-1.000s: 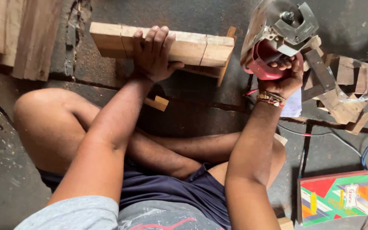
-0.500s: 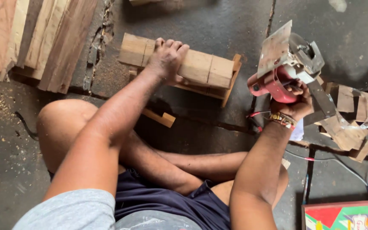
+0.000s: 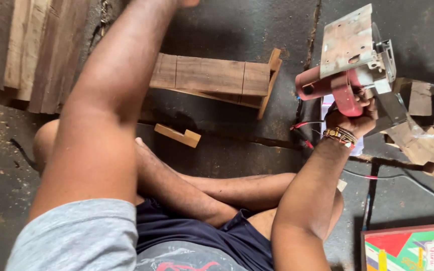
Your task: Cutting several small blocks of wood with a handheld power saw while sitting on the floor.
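planks (image 3: 21,50) | notched offcut (image 3: 178,135) | colourful box (image 3: 410,249) | scrap pieces (image 3: 423,125)

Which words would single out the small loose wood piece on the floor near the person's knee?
Start at the long wooden block lying across the dark concrete floor. Just below it, toward the person's legs, lies a small wood offcut, alone. Unlike the scraps heaped at the right, it is pale, short and has a square notch cut in one end.

Power saw (image 3: 350,65): dull, scuffed metal base plate, matt red plastic body and handle. Wooden block (image 3: 211,76): sawn timber, smooth matt faces. Planks (image 3: 21,47): rough unfinished wood. Floor (image 3: 237,25): dark, cracked, dusty concrete. Wrist bands (image 3: 341,135): beaded, slightly glossy. Box (image 3: 410,251): glossy printed cardboard.
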